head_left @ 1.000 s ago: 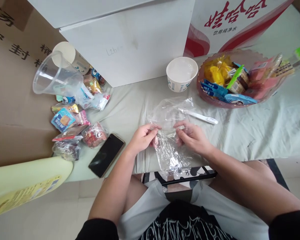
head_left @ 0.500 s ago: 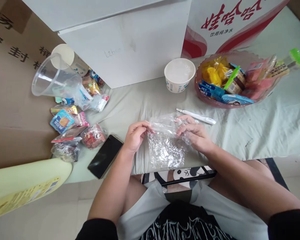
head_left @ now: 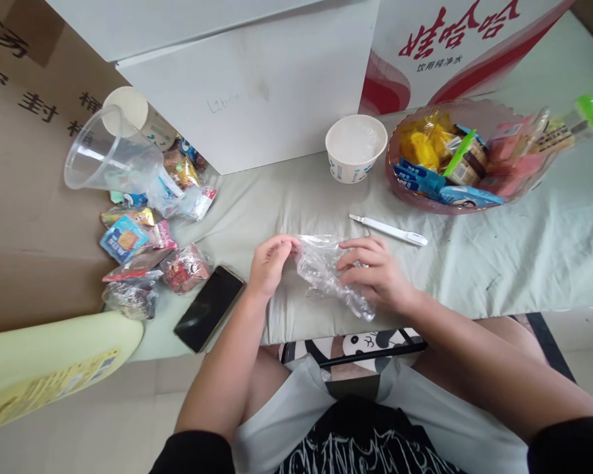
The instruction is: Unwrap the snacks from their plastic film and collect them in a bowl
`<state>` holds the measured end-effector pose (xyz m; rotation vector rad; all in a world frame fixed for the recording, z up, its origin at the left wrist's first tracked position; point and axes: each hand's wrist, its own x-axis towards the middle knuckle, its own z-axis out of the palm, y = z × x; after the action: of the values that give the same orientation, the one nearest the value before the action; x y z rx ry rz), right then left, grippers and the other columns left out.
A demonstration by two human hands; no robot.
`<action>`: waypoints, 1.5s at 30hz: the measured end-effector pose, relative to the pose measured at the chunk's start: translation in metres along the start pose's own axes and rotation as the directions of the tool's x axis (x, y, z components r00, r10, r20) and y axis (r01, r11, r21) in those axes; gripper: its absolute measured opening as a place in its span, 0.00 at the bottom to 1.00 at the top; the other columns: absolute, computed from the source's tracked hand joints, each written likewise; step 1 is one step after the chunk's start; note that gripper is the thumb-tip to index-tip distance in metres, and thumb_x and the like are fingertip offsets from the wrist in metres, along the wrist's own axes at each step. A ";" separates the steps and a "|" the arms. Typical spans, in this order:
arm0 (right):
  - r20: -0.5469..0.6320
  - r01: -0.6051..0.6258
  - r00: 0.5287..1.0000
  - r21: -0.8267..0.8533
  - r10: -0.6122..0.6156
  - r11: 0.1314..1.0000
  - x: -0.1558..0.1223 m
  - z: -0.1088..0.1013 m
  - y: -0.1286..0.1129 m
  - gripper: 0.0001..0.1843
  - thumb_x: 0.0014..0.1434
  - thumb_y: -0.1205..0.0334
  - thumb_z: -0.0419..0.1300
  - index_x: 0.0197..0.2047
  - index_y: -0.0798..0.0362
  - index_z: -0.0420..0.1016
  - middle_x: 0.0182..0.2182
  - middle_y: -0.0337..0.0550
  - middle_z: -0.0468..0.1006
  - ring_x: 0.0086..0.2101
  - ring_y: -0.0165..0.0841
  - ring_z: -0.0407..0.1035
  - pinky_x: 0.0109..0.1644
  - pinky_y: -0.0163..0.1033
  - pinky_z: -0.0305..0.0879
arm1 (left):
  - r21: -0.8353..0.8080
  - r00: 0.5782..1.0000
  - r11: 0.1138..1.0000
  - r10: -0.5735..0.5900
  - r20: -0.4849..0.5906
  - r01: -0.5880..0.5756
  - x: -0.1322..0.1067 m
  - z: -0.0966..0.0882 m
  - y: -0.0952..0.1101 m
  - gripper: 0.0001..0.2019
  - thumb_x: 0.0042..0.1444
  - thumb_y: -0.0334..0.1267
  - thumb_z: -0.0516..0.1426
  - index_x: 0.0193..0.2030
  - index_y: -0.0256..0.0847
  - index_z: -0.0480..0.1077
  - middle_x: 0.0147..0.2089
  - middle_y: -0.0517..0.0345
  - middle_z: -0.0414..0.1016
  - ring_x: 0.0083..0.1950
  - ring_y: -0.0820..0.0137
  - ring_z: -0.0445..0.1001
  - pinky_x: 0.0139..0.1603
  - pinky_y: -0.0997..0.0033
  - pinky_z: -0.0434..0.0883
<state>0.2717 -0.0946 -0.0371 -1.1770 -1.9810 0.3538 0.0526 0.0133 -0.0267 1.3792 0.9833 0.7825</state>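
Note:
A clear, crinkled plastic bag [head_left: 321, 266] is held between my hands, low over the front of the cloth-covered table. My left hand [head_left: 271, 263] pinches its upper left corner between thumb and fingers. On the other side, my right hand [head_left: 375, 273] curls its fingers over the bunched film, with its thumb hidden. The bag's lower end hangs creased beneath my right palm. Just beyond that hand lies a slim white knife with a small blade [head_left: 389, 230].
Behind stand a paper bowl [head_left: 354, 158] and a pink basin [head_left: 400, 187] of packaged snacks, against white boxes [head_left: 277, 99]. At left are a phone [head_left: 210, 309], several wrapped snacks [head_left: 185, 266] and a tilted clear plastic cup [head_left: 91, 155]. The table's front edge is near my lap.
The bag was spread flat and hanging between both hands; now its lower part is bunched towards the right. My right hand has turned, its back facing up over the film.

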 end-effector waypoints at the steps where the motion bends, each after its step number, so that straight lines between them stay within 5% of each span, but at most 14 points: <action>1: 0.042 0.040 0.998 -0.042 -0.038 0.998 0.000 0.001 -0.001 0.16 0.64 0.74 0.55 0.37 0.43 0.77 0.40 0.35 0.84 0.58 0.41 0.71 0.61 0.54 0.57 | -0.061 0.998 0.996 -0.066 -0.012 0.066 0.001 0.001 -0.001 0.16 0.58 0.52 0.60 0.33 0.40 0.76 0.32 0.55 0.76 0.32 0.69 0.73 0.34 0.69 0.70; 6: 0.253 0.053 0.966 -0.024 -0.045 0.998 -0.001 -0.002 -0.007 0.14 0.59 0.67 0.54 0.40 0.44 0.79 0.49 0.36 0.83 0.64 0.47 0.64 0.69 0.61 0.47 | -0.144 0.984 0.980 -0.151 -0.091 0.137 0.003 0.004 0.000 0.14 0.48 0.43 0.67 0.35 0.41 0.70 0.29 0.65 0.68 0.24 0.79 0.64 0.27 0.76 0.64; 10: -0.032 -0.155 0.987 0.033 0.156 0.987 0.002 -0.006 -0.005 0.12 0.61 0.58 0.57 0.47 0.45 0.78 0.53 0.46 0.79 0.62 0.49 0.67 0.67 0.61 0.57 | -0.197 0.981 0.962 -0.192 0.004 0.189 0.000 0.004 0.005 0.22 0.42 0.37 0.69 0.43 0.44 0.66 0.37 0.62 0.70 0.33 0.74 0.74 0.35 0.73 0.74; 12: -0.144 -0.291 0.943 0.080 0.300 0.953 0.003 -0.006 -0.002 0.21 0.61 0.54 0.61 0.57 0.47 0.72 0.60 0.52 0.73 0.63 0.50 0.65 0.66 0.60 0.61 | -0.214 0.980 0.958 -0.177 0.094 0.193 -0.003 0.002 0.008 0.24 0.42 0.36 0.68 0.45 0.44 0.66 0.43 0.58 0.71 0.39 0.70 0.76 0.38 0.70 0.77; 14: -0.128 -0.379 0.908 0.157 0.399 0.912 0.004 -0.004 0.000 0.35 0.57 0.50 0.66 0.65 0.50 0.63 0.65 0.58 0.69 0.63 0.50 0.66 0.65 0.59 0.64 | -0.215 0.969 0.957 -0.152 0.197 0.194 -0.006 0.001 0.010 0.23 0.43 0.36 0.68 0.46 0.45 0.66 0.48 0.55 0.69 0.43 0.68 0.76 0.39 0.69 0.79; 16: -0.006 -0.446 0.887 0.240 0.461 0.862 0.006 -0.002 -0.001 0.38 0.56 0.50 0.66 0.66 0.52 0.61 0.58 0.57 0.76 0.55 0.46 0.73 0.59 0.54 0.70 | -0.215 0.947 0.953 -0.147 0.286 0.213 -0.009 0.000 0.012 0.23 0.44 0.36 0.68 0.47 0.45 0.67 0.51 0.54 0.69 0.44 0.67 0.77 0.40 0.67 0.80; 19: 0.188 -0.556 0.831 0.301 0.523 0.775 0.010 -0.003 -0.006 0.15 0.60 0.56 0.61 0.48 0.52 0.73 0.35 0.42 0.81 0.34 0.35 0.75 0.41 0.42 0.72 | -0.240 0.944 0.940 -0.170 0.282 0.241 -0.009 -0.001 0.013 0.29 0.45 0.38 0.68 0.54 0.50 0.64 0.54 0.53 0.72 0.44 0.66 0.79 0.41 0.66 0.81; 23: 0.179 -0.633 0.769 0.348 0.614 0.692 0.014 -0.007 -0.014 0.07 0.60 0.56 0.58 0.34 0.51 0.70 0.25 0.36 0.73 0.27 0.29 0.66 0.32 0.37 0.63 | -0.237 0.909 0.905 -0.270 0.318 0.352 -0.006 0.001 0.009 0.33 0.45 0.39 0.70 0.58 0.49 0.64 0.50 0.52 0.79 0.44 0.63 0.82 0.43 0.64 0.79; 26: 0.162 -0.679 0.712 0.408 0.683 0.611 0.015 -0.006 -0.013 0.07 0.59 0.56 0.59 0.35 0.51 0.68 0.26 0.37 0.72 0.27 0.30 0.65 0.32 0.37 0.62 | -0.157 0.860 0.891 -0.344 0.376 0.425 -0.004 0.003 0.005 0.18 0.47 0.39 0.70 0.43 0.39 0.72 0.39 0.52 0.82 0.36 0.65 0.82 0.36 0.68 0.77; 32: -0.021 -0.522 0.673 0.695 0.740 0.494 0.008 0.002 0.002 0.18 0.59 0.51 0.63 0.50 0.45 0.65 0.44 0.44 0.76 0.45 0.37 0.73 0.50 0.45 0.72 | -0.343 0.945 0.881 -0.296 0.140 0.327 -0.002 0.004 0.008 0.18 0.43 0.38 0.71 0.34 0.41 0.66 0.32 0.61 0.82 0.28 0.70 0.80 0.28 0.75 0.73; 36: 0.203 -0.521 0.717 0.792 0.666 0.320 0.007 0.004 0.000 0.39 0.55 0.44 0.68 0.64 0.41 0.58 0.57 0.49 0.75 0.58 0.44 0.71 0.62 0.54 0.69 | -0.369 0.954 0.880 -0.272 0.125 0.299 -0.004 0.011 0.009 0.19 0.42 0.41 0.72 0.32 0.41 0.67 0.34 0.59 0.83 0.31 0.68 0.81 0.30 0.73 0.75; 38: 0.321 -0.592 0.710 0.755 0.627 0.283 0.009 0.003 -0.005 0.40 0.53 0.45 0.70 0.64 0.43 0.60 0.53 0.49 0.78 0.53 0.45 0.74 0.59 0.54 0.72 | -0.327 0.946 0.892 -0.262 0.189 0.312 -0.005 0.015 0.008 0.19 0.42 0.41 0.72 0.29 0.40 0.66 0.35 0.56 0.84 0.35 0.66 0.83 0.34 0.72 0.77; 40: 0.382 -0.652 0.681 0.705 0.624 0.280 0.012 0.000 -0.009 0.31 0.54 0.47 0.69 0.57 0.47 0.69 0.44 0.47 0.81 0.44 0.42 0.77 0.52 0.51 0.75 | -0.272 0.941 0.911 -0.254 0.223 0.310 -0.007 0.017 0.008 0.18 0.44 0.41 0.71 0.26 0.40 0.65 0.33 0.57 0.83 0.36 0.66 0.83 0.36 0.71 0.77; 45: 0.396 -0.720 0.594 0.649 0.700 0.245 0.017 -0.005 -0.011 0.13 0.57 0.50 0.65 0.37 0.50 0.71 0.23 0.36 0.75 0.24 0.32 0.72 0.32 0.41 0.71 | -0.176 0.925 0.915 -0.331 0.189 0.363 -0.008 0.010 0.013 0.19 0.49 0.45 0.68 0.30 0.42 0.61 0.20 0.65 0.75 0.18 0.71 0.73 0.20 0.74 0.70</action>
<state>0.2645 -0.0874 -0.0191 -1.3734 -0.8815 1.5442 0.0593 0.0024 -0.0140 1.0277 0.9604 0.4852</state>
